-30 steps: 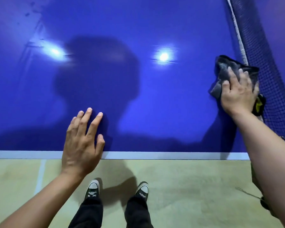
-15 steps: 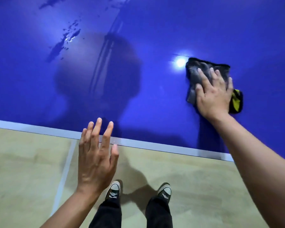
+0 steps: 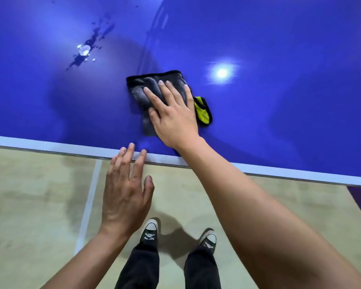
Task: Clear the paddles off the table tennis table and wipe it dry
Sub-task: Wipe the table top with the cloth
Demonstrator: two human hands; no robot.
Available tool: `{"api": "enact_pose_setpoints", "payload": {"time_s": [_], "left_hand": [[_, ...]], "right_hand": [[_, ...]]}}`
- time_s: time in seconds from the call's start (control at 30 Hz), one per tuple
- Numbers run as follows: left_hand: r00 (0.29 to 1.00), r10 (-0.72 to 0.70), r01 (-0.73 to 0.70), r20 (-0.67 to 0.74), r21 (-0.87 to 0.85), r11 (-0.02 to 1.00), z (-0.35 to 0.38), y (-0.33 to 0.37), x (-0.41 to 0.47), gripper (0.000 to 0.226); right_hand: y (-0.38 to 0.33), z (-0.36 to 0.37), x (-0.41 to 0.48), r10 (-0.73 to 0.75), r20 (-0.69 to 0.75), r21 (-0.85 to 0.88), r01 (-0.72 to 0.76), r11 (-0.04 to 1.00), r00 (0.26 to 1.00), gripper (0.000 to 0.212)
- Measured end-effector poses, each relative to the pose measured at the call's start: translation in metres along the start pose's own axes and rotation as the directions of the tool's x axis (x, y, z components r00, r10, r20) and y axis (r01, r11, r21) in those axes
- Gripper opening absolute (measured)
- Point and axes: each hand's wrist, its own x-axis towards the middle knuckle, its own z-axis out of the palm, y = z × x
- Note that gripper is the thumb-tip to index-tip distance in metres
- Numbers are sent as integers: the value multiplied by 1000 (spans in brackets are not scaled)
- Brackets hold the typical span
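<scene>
Grey cloth point(image 3: 142, 86) lies flat on the blue counter point(image 3: 279, 122), pressed under the right grip point(image 3: 173, 117), fingers straight and spread. The left grip point(image 3: 125, 197) is spread at the near edge. This looks like the wiping step; next the cloth should sweep far-left to the puddle point(image 3: 84, 51).

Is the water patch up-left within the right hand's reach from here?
Probably yes. The right hand presses the cloth flat, and only bare table lies between it and the water patch, though a forward lean may be needed.

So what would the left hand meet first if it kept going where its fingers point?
Probably the table's white edge, right at the left hand's fingertips; above it, the grey cloth next. Height is unclear.
</scene>
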Motion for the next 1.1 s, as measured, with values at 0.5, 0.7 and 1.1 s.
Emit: {"api": "enact_pose_setpoints", "payload": {"time_s": [0.5, 0.7, 1.1], "left_hand": [[967, 253, -253, 3, 27, 967, 76, 196, 8, 59], [979, 205, -200, -11, 169, 965, 101, 229, 1, 68], [961, 257, -263, 100, 50, 964, 81, 220, 5, 64]], "right_hand": [[313, -49, -138, 419, -61, 23, -418, 908, 906, 52], [464, -72, -238, 691, -111, 19, -694, 720, 714, 54], [410, -64, -241, 637, -140, 40, -638, 769, 758, 59]]}}
